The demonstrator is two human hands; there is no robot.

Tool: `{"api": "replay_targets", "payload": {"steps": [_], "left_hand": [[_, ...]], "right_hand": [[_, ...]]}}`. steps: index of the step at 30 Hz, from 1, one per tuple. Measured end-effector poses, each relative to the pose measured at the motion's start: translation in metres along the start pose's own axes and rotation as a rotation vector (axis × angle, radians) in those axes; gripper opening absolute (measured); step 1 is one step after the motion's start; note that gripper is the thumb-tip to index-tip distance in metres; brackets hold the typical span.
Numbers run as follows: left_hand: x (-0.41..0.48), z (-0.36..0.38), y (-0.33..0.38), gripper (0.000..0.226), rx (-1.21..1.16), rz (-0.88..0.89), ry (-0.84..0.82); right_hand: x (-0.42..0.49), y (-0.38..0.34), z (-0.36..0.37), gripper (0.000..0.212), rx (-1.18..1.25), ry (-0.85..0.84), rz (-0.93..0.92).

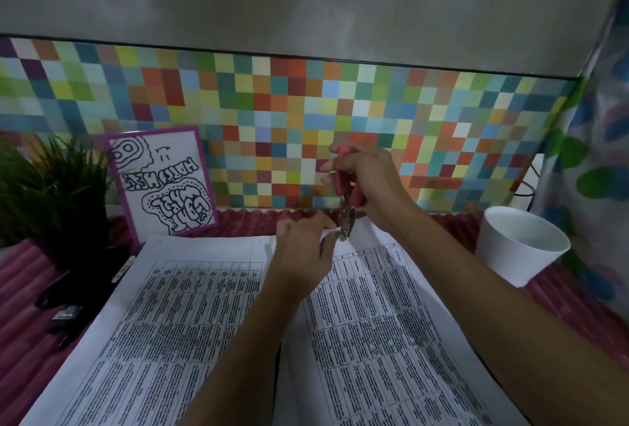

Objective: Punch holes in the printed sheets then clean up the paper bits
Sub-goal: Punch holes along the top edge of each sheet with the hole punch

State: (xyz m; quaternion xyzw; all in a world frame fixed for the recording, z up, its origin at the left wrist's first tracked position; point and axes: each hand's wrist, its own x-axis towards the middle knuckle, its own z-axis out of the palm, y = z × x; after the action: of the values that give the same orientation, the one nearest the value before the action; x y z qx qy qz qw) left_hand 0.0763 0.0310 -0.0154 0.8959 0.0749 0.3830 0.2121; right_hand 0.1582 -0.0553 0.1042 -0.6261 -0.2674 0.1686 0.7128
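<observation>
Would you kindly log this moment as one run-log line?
right hand grips pink hole punch | left hand holds printed sheet edge | stage: punching

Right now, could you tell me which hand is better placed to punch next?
Right: the right hand grips the pink-handled punch at the top edge of the sheet; the left hand only holds that edge beside it.

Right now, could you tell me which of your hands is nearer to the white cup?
Right. The right hand, gripping the pink hole punch, is left of the white cup; the left hand, holding the sheets, lies farther left.
</observation>
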Motion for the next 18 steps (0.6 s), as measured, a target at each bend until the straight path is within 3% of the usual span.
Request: {"api": "replay_targets", "payload": {"steps": [3,11,18], "left_hand": [[0.001,-0.005,-0.002,0.015,0.0,0.003,-0.016],[0.003,-0.013,-0.012,0.01,-0.219,-0.074,-0.106],[0.003,-0.015,-0.01,0.005,-0.239,-0.055,-0.107]], "right_hand": [[-0.002,-0.005,-0.004,0.034,-0.102,-0.023,-0.045],[0.013,-0.011,-0.032,0.017,-0.069,0.118,0.016],[0.015,-0.004,-0.047,0.029,-0.089,0.176,0.014]]}}
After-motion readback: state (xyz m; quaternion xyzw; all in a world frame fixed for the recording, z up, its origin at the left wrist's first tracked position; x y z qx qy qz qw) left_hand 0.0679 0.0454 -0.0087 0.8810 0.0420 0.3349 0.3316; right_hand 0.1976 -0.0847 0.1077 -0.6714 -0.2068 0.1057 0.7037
